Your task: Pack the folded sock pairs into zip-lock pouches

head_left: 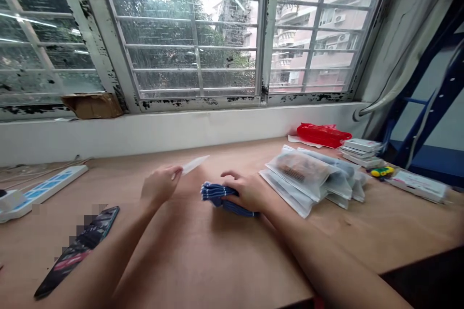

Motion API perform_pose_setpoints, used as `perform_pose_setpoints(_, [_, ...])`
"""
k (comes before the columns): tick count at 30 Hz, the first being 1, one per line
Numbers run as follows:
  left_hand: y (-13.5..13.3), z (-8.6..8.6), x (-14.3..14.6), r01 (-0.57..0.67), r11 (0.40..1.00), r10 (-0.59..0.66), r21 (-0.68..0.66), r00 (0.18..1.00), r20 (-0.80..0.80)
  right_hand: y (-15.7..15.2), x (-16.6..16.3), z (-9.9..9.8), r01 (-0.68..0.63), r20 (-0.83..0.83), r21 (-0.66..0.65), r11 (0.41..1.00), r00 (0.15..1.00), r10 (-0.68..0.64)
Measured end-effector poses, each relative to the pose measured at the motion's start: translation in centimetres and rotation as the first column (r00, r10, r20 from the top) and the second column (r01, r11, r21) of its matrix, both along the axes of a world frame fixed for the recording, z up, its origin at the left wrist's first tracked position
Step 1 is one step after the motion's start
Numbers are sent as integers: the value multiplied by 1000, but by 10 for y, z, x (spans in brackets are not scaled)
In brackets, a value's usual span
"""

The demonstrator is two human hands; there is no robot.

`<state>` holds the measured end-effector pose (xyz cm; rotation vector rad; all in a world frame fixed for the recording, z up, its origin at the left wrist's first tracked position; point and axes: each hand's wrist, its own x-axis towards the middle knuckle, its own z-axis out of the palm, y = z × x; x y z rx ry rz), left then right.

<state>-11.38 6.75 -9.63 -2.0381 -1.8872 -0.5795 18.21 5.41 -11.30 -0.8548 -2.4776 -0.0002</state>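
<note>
Window: one large barred window [195, 34] beyond the wooden table [326, 236], with a piece of cardboard [92, 105] on its sill.
Bags: several frosted zip bags [304, 174] in an overlapping pile, just beyond the right hand; exact count hidden, at least four.
Left hand [161, 186]: thumb and fingers pressed together, pinching one white slip [195, 164].
Right hand [246, 190]: pressing down, fingers curled over one blue striped bundle [224, 198], which lies between the hands.
Left side: one power strip [43, 190] and one dark patterned phone [76, 251].
Far right: one red plastic bag [324, 135], one stack of small white boxes [360, 152], one white package [416, 186], one small yellow-green object [381, 171].
</note>
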Motion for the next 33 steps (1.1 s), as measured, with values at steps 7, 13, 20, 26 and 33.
perform_pose_setpoints(7, [-18,6,66,291,957,-290,-18,956,37,0,-11,-6,-56,-5,29,998,998,56])
perform_pose_setpoints(13, [-20,-22,56,277,953,-287,119,956,69,-1,-3,5,-58,49,-20,998,997,59])
perform_pose_setpoints(20, [-17,-32,30,511,858,-513,59,859,17,9,2,-7,-29,-9,-32,999,1000,29])
perform_pose_setpoints(26, [-20,-24,27,492,848,-484,195,870,-89,21,15,6,-82,-465,-146,986,885,5])
perform_pose_setpoints(33, [-38,-4,29,589,739,-600,329,796,-79,32,14,98,-93,-780,-243,966,610,-138])
